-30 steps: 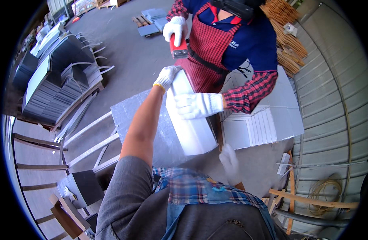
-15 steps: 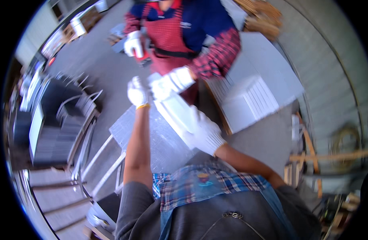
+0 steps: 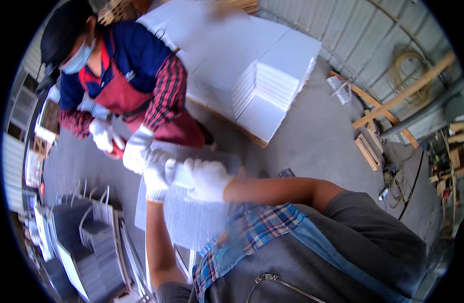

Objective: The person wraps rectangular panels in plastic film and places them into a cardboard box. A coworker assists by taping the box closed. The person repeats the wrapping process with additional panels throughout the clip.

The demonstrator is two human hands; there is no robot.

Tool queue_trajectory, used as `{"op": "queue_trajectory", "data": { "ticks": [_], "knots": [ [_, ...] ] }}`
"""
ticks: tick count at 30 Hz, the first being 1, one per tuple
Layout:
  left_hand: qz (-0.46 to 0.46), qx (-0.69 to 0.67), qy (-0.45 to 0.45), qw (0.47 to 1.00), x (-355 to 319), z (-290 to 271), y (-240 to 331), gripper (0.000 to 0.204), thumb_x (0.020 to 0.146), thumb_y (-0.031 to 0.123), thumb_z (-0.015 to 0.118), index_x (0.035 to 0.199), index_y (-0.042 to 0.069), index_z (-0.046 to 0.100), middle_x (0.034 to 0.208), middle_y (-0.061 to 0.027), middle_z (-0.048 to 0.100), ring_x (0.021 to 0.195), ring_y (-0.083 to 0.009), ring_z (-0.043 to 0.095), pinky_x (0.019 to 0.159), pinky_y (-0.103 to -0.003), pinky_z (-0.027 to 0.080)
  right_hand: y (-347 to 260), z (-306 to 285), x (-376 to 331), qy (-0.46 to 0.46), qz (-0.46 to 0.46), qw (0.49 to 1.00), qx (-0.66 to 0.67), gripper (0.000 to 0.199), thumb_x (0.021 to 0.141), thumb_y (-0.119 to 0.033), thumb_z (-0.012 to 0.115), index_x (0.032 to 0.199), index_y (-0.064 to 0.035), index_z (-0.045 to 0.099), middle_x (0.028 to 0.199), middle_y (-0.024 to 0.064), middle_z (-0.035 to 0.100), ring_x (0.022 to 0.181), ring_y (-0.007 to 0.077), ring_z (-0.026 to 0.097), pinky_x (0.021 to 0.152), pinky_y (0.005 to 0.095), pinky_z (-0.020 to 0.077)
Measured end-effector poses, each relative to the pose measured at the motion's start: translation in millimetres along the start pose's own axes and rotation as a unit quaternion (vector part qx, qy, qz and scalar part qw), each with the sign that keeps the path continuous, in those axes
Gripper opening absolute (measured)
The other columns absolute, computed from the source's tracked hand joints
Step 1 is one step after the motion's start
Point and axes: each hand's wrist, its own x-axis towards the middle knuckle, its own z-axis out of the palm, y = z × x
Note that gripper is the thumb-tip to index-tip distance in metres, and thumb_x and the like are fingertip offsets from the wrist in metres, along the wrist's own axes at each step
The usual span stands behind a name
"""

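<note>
Both my hands wear white knit gloves and meet above a grey metal-topped table (image 3: 191,217). Between them shows part of a white, flat-faced piece (image 3: 183,177); the gloves cover most of it. My left hand (image 3: 158,174) is closed at its left end, fingers curled. My right hand (image 3: 207,179) grips the other end with bent fingers. A co-worker's gloved hand (image 3: 136,150) is right beside my left hand, seemingly touching it or the piece. The co-worker's other gloved hand (image 3: 103,134) holds a red tool (image 3: 117,148), whose kind I cannot make out.
The co-worker in a red apron (image 3: 113,93) stands across the table. Behind is a pallet stacked with white panels (image 3: 277,86). Grey panels (image 3: 85,242) stand at the lower left. Wooden strips (image 3: 368,151), cables and a hose coil (image 3: 408,76) lie along the right wall.
My view has swung to the right. My right hand has come closer to my left along the white piece, which showed longer and slanted before. The co-worker appears farther left.
</note>
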Motion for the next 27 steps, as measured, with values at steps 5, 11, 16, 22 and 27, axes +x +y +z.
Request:
{"op": "queue_trajectory", "data": {
  "ticks": [5,11,16,22,27],
  "knots": [
    [0.003,0.018,0.017,1.000,5,8,0,0.028,0.098,0.026,0.055,0.083,0.005,0.065,0.083,-0.0156,0.064,0.082,-0.0386,0.060,0.083,-0.048,0.046,7,11,-7,0.051,-0.015,0.999,0.013,0.057,0.071,-0.035,0.076,0.109,-0.0003,0.051,0.088,0.0155,0.064,0.070,0.0317,0.068,0.059,0.0456,0.0550],
    [-0.035,-0.005,0.039,0.999,15,8,14,0.022,0.095,0.023,0.060,0.083,0.005,0.065,0.082,-0.0176,0.064,0.082,-0.0411,0.061,0.086,-0.051,0.048,13,-3,-5,-0.011,-0.006,0.999,0.033,0.054,0.076,-0.034,0.073,0.110,0.0008,0.051,0.092,0.0186,0.064,0.073,0.0345,0.069,0.060,0.0478,0.0556],
    [-0.173,-0.066,0.234,0.955,-3,17,38,0.035,0.102,0.030,0.056,0.105,-0.002,0.069,0.104,-0.0195,0.068,0.105,-0.0388,0.063,0.101,-0.047,0.046,17,-3,-1,-0.031,-0.015,0.998,0.046,0.059,0.076,-0.035,0.074,0.113,0.0024,0.047,0.092,0.0199,0.065,0.069,0.0354,0.070,0.059,0.0490,0.0564],
    [-0.508,-0.051,0.466,0.722,-81,105,65,0.031,0.103,0.018,0.059,0.125,-0.004,0.064,0.118,-0.0135,0.067,0.106,-0.0229,0.062,0.098,-0.036,0.048,30,-12,5,-0.077,-0.022,0.997,-0.004,0.064,0.079,-0.042,0.071,0.117,0.0025,0.045,0.098,0.0212,0.065,0.077,0.0360,0.071,0.065,0.0492,0.0565],
    [-0.645,-0.141,0.297,0.690,-140,187,77,0.039,0.105,0.037,0.051,0.121,0.004,0.063,0.112,-0.0154,0.069,0.102,-0.0272,0.063,0.091,-0.040,0.049,23,-22,20,-0.146,-0.005,0.989,0.007,0.071,0.081,-0.049,0.068,0.121,0.0026,0.040,0.102,0.0248,0.064,0.084,0.0405,0.071,0.070,0.0515,0.0565]
  ]
}}
